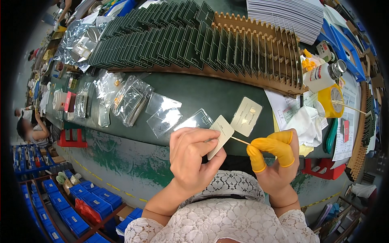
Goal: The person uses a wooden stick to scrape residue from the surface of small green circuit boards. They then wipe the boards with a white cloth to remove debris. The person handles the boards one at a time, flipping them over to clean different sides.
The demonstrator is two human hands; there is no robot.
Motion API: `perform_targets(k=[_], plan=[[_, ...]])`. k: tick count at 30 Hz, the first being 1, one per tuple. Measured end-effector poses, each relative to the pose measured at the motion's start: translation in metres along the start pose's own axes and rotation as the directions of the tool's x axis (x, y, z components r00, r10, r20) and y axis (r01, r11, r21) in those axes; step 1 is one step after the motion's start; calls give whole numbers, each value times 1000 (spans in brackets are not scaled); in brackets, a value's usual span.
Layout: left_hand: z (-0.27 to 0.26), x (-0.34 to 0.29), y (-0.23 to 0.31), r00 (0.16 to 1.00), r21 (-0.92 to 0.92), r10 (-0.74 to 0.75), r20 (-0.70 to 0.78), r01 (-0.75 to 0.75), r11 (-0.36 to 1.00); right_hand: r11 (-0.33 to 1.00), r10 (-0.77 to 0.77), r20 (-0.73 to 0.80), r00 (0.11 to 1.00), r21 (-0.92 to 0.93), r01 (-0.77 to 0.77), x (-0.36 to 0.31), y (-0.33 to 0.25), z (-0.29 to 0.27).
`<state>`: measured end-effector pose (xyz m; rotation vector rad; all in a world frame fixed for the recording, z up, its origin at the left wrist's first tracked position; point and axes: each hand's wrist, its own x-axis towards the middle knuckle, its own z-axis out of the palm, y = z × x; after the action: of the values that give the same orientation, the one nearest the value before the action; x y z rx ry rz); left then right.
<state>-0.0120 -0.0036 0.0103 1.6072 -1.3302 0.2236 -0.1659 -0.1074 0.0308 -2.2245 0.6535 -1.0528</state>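
Head view: I watched from above, both hands raised over the near edge of the worktop [210, 95].
Left hand [192, 158]: it was closed on a small pale card [221, 135], pinched by its lower edge between thumb and fingers, the card tilted with its upper corner toward the right hand.
Right hand [275, 158]: it wore yellow finger cots [275, 146] on thumb and two fingers and was closed narrowly on a thin stick [240, 140], whose far tip touched the card's right edge.
Card, handling: I judged it light, thin and fairly stiff, likely smooth and easy to smudge or bend at a corner; holding it by the edges, as the left hand did, looked the safest grip.
Stick, handling: I judged it very light and slender, easy to snap or roll; a fingertip pinch near the back end suited it, and the cots should add grip.
Just beyond the hands: a second pale card [246, 116] lay flat on the worktop, near the held one but apart from it, with clear bags [164, 115] to its left.
Far side: a wooden rack [259, 44] held rows of dark green boards [162, 38] upright in its slots.
Right side: a white bottle [322, 77], a yellow holder [330, 101] of more sticks and a white cloth [306, 123] stood near the right hand.
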Motion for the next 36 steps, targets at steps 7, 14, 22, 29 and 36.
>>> perform_targets(k=[7, 14, 22, 29, 36], plan=[[0, 0, 0, 1000, -1, 2, -3, -2, 1000, 1000, 5, -8, 1000, -7, -6, 0, 1, 1], [0, 0, 0, 1000, -2, -1, -1, 1, 1000, 1000, 2, 8, 1000, -3, -2, 1, 0, 0], [0, 0, 0, 1000, -11, -3, -6, 3, 1000, 1000, 7, -9, 1000, 1, -7, 0, 2, 0], [0, 0, 0, 1000, -2, -1, 2, 1, 1000, 1000, -2, -12, 1000, 8, 3, 1, 2, 0], [0, -1, -1, 1000, -9, -5, -1, 5, 1000, 1000, 11, -26, 1000, 5, -11, 2, 2, 1]])
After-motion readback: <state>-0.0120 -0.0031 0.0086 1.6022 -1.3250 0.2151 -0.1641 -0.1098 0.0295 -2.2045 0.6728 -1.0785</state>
